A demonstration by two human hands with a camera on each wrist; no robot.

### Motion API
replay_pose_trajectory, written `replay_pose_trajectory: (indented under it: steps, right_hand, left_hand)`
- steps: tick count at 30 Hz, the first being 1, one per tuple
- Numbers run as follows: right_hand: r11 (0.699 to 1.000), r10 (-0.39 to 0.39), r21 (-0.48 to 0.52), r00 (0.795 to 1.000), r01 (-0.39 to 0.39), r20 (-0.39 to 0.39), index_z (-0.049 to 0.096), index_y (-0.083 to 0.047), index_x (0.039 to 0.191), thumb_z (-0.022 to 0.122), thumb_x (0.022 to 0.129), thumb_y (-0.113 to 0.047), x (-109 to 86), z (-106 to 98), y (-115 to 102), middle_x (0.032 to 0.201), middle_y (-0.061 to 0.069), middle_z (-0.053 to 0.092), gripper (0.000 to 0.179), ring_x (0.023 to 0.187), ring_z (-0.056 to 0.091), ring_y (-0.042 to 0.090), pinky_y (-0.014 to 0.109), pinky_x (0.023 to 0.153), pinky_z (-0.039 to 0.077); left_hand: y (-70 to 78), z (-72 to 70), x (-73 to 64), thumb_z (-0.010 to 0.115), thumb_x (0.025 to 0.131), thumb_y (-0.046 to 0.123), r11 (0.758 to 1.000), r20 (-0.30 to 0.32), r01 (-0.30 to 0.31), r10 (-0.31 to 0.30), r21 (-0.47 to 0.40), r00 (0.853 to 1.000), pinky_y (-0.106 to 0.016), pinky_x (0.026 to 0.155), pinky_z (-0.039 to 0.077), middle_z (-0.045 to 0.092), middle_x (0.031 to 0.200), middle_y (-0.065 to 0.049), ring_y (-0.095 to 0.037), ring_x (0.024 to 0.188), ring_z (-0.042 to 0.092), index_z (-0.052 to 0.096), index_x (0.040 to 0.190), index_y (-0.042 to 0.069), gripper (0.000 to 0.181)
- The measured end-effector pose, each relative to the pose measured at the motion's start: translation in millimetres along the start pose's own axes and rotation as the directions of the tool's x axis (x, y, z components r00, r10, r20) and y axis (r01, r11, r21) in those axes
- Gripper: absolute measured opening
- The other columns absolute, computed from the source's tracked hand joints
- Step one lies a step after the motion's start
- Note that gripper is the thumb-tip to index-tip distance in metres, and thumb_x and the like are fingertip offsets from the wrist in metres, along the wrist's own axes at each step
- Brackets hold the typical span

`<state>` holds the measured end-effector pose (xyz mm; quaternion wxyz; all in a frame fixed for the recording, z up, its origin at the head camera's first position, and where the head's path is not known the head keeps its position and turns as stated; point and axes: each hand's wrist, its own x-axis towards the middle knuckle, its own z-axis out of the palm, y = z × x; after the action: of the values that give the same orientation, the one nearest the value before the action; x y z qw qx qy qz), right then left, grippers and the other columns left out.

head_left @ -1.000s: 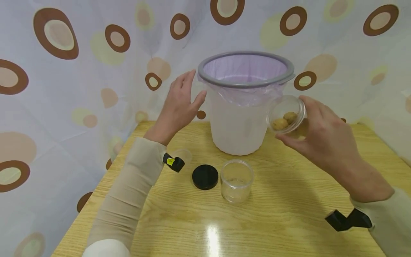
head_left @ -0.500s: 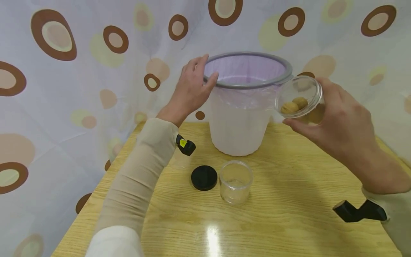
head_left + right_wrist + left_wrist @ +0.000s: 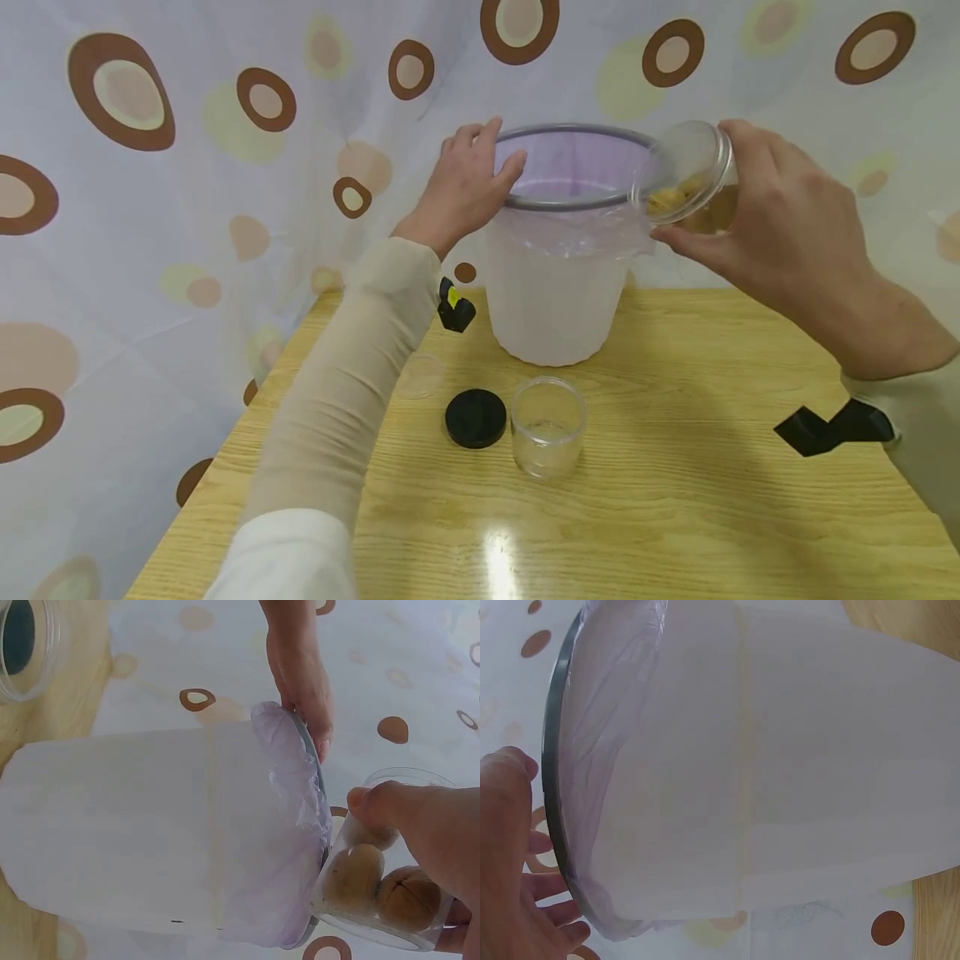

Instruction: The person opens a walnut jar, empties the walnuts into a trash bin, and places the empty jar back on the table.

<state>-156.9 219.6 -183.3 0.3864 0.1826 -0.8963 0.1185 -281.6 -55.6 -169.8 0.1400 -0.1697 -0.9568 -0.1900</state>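
Observation:
Tipped toward the bin, a clear plastic jar (image 3: 684, 150) is gripped around its side by my right hand (image 3: 798, 204). Inside it lie several walnuts (image 3: 409, 898), gathered near the lower side; the jar's mouth is at the right edge of the bin's grey rim (image 3: 570, 202). My left hand (image 3: 467, 179) rests at the rim's left side, thumb and fingers extended over the edge. The white trash bin (image 3: 555, 304) stands upright, lined with a thin purple plastic bag (image 3: 577, 237) folded over its top.
On the wooden table (image 3: 660, 500), in front of the bin, stand a second clear jar (image 3: 547, 454) without a lid and a flat black lid (image 3: 476, 418). A thin transparent disc (image 3: 422, 377) lies to their left. A patterned curtain (image 3: 187, 275) hangs behind and at the left.
My left hand has moved right, onto the bin's rim. The jar with walnuts has been raised by my right hand, and its mouth has come to the rim's right side.

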Motion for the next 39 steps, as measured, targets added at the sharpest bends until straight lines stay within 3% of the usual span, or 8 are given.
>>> replay_pose_trajectory:
  steps: [10, 13, 17, 20, 23, 26, 32, 39]
  right_hand:
    - [0.998, -0.033, -0.056, 0.998, 0.036, 0.061, 0.044, 0.006, 0.135, 0.087, 0.073, -0.031, 32.3, 7.6, 3.9, 0.119, 0.031, 0.058, 0.085, 0.104, 0.055, 0.049, 0.068, 0.076, 0.046]
    - [0.995, -0.043, -0.084, 0.996, 0.050, 0.081, 0.043, 0.008, 0.136, 0.087, 0.073, -0.029, 42.0, 9.1, 5.7, 0.126, 0.032, 0.056, 0.085, 0.110, 0.054, 0.051, 0.069, 0.083, 0.046]
    - [0.992, -0.034, -0.113, 0.990, 0.050, 0.136, 0.039, 0.009, 0.140, 0.087, 0.073, -0.024, 55.2, 9.8, 8.9, 0.140, 0.032, 0.048, 0.088, 0.126, 0.046, 0.052, 0.066, 0.102, 0.040]
    - [0.990, -0.035, -0.126, 0.985, 0.058, 0.171, 0.039, 0.009, 0.139, 0.086, 0.074, -0.022, 62.8, 10.6, 11.6, 0.141, 0.031, 0.046, 0.087, 0.131, 0.042, 0.051, 0.060, 0.112, 0.033]
    - [0.988, -0.026, -0.144, 0.979, 0.056, 0.203, 0.038, 0.010, 0.138, 0.084, 0.076, -0.022, 68.2, 11.8, 14.3, 0.140, 0.032, 0.046, 0.084, 0.132, 0.040, 0.051, 0.056, 0.116, 0.029]
    - [0.985, -0.013, -0.165, 0.974, 0.051, 0.225, 0.037, 0.010, 0.139, 0.080, 0.078, -0.022, 71.9, 13.6, 17.3, 0.139, 0.032, 0.045, 0.081, 0.132, 0.039, 0.051, 0.055, 0.117, 0.027]
    - [0.978, -0.029, -0.194, 0.970, 0.078, 0.242, 0.033, 0.011, 0.143, 0.080, 0.078, -0.020, 74.7, 15.9, 22.1, 0.142, 0.034, 0.042, 0.086, 0.134, 0.036, 0.052, 0.054, 0.120, 0.023]
    - [0.973, -0.039, -0.211, 0.967, 0.095, 0.253, 0.031, 0.014, 0.141, 0.079, 0.077, -0.013, 79.7, 16.0, 25.9, 0.143, 0.036, 0.038, 0.084, 0.133, 0.033, 0.052, 0.054, 0.121, 0.019]
  left_hand:
    - [3.9, 3.0, 10.7, 0.025, 0.104, 0.055, 1.000, 0.082, -0.019, 0.018, 0.006, 0.996, -0.034, 0.124, 0.017, 0.021, 0.164, -0.006, -0.024, 0.152, 0.019, 0.019, 0.160, 0.019, 0.066]
    - [4.6, 1.7, 12.5, 0.022, 0.105, 0.055, 0.999, 0.105, -0.026, 0.021, 0.042, 0.994, -0.034, 0.125, 0.015, 0.022, 0.164, -0.006, -0.025, 0.152, 0.018, 0.021, 0.159, 0.016, 0.067]
    - [6.3, 0.0, 12.4, 0.013, 0.104, 0.055, 0.992, 0.181, -0.027, 0.003, 0.126, 0.983, -0.037, 0.126, 0.007, 0.017, 0.166, -0.009, -0.026, 0.154, 0.010, 0.019, 0.160, 0.013, 0.070]
    - [8.1, -1.7, 10.8, 0.007, 0.102, 0.055, 0.987, 0.233, -0.009, -0.029, 0.161, 0.972, -0.041, 0.126, 0.001, 0.009, 0.167, -0.013, -0.030, 0.155, 0.001, 0.016, 0.160, 0.014, 0.072]
    - [9.8, -3.3, 8.6, 0.005, 0.100, 0.055, 0.986, 0.263, 0.024, -0.067, 0.164, 0.962, -0.044, 0.126, 0.000, 0.005, 0.166, -0.020, -0.035, 0.154, -0.002, 0.014, 0.161, 0.016, 0.073]
    - [11.1, -4.5, 6.8, 0.004, 0.099, 0.056, 0.985, 0.289, 0.046, -0.094, 0.167, 0.953, -0.045, 0.125, 0.005, 0.006, 0.163, -0.024, -0.038, 0.151, 0.004, 0.012, 0.161, 0.017, 0.074]
    - [12.9, -4.4, 6.4, 0.004, 0.098, 0.057, 0.985, 0.318, 0.086, -0.129, 0.148, 0.939, -0.042, 0.126, 0.004, 0.000, 0.165, -0.024, -0.036, 0.153, 0.001, 0.005, 0.161, 0.017, 0.075]
    - [13.8, -3.0, 7.0, 0.003, 0.098, 0.057, 0.984, 0.306, 0.090, -0.135, 0.156, 0.942, -0.041, 0.126, 0.005, 0.002, 0.165, -0.022, -0.035, 0.153, 0.003, 0.004, 0.161, 0.015, 0.076]
